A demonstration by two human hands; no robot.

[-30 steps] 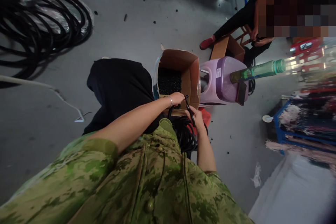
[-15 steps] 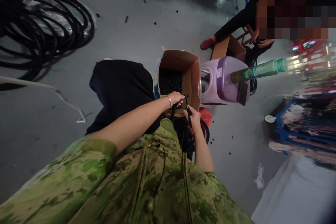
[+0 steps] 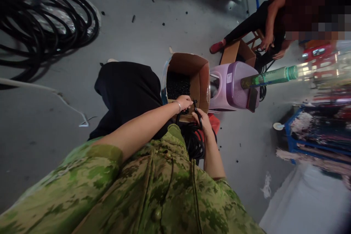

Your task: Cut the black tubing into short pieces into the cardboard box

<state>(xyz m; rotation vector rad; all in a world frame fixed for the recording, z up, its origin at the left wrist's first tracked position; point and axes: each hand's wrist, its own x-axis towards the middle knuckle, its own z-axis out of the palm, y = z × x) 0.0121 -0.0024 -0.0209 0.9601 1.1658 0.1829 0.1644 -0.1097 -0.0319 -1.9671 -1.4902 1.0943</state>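
Over the near edge of an open cardboard box (image 3: pixel 203 71), both hands work close together. My left hand (image 3: pixel 183 102), with a bracelet on its wrist, is closed on a black rubber tube (image 3: pixel 178 118) that hangs from its near side. In my right hand (image 3: pixel 203 120) is a pair of black scissors (image 3: pixel 195 106), its handles apart and its tip beside my left fingertips. Many short black pieces (image 3: pixel 178 85) lie inside the box. Below my hands rests a coil of black tube (image 3: pixel 193 140), partly hidden by my right forearm.
A lilac plastic stool (image 3: pixel 231 84) stands right of the box, with a green bottle (image 3: pixel 270 76) and a dark phone-like slab (image 3: pixel 252 99) on it. Another person (image 3: pixel 270 18) sits beyond. Large black coils (image 3: pixel 82 18) lie left. A blue-framed rack (image 3: pixel 288 131) stands right.
The scissors' handles have spread apart and my right hand has shifted slightly. My left hand stays almost in place. The other person's hands have moved apart.
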